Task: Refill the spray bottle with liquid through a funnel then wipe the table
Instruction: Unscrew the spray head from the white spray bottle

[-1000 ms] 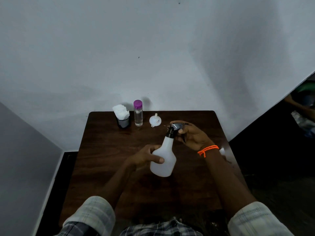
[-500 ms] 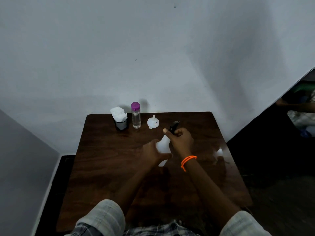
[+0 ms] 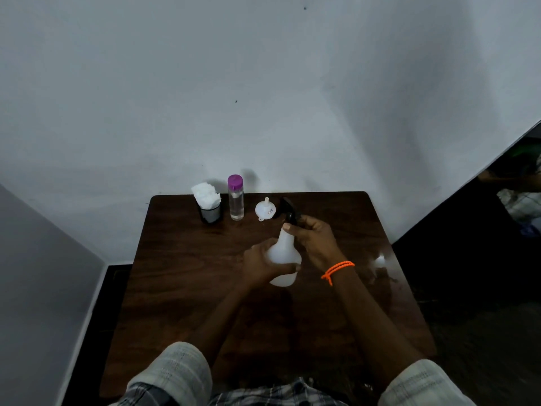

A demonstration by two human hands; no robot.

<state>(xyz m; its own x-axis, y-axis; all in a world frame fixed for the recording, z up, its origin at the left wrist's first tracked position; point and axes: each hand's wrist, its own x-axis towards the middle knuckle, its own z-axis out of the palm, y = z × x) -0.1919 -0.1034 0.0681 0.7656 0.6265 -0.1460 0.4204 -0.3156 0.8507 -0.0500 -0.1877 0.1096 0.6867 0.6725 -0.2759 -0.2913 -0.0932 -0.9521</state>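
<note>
A white spray bottle point(image 3: 283, 256) is held above the middle of the dark wooden table point(image 3: 187, 288). My left hand point(image 3: 259, 265) wraps around its round body. My right hand point(image 3: 314, 238), with an orange band at the wrist, grips the bottle's neck just under the black spray head point(image 3: 288, 209). A small white funnel point(image 3: 264, 210) lies on the table beyond the bottle, near the back edge. Left of it stands a clear bottle of liquid with a purple cap point(image 3: 236, 197).
A black cup stuffed with white tissues point(image 3: 207, 203) stands at the back left of the table, against the white wall. A bright glare spot point(image 3: 380, 261) shows near the table's right edge. Dark floor lies on both sides of the table.
The spray bottle went from tilted near me to more upright and farther out on the table. My right hand shifted from the trigger head to a grip around the neck.
</note>
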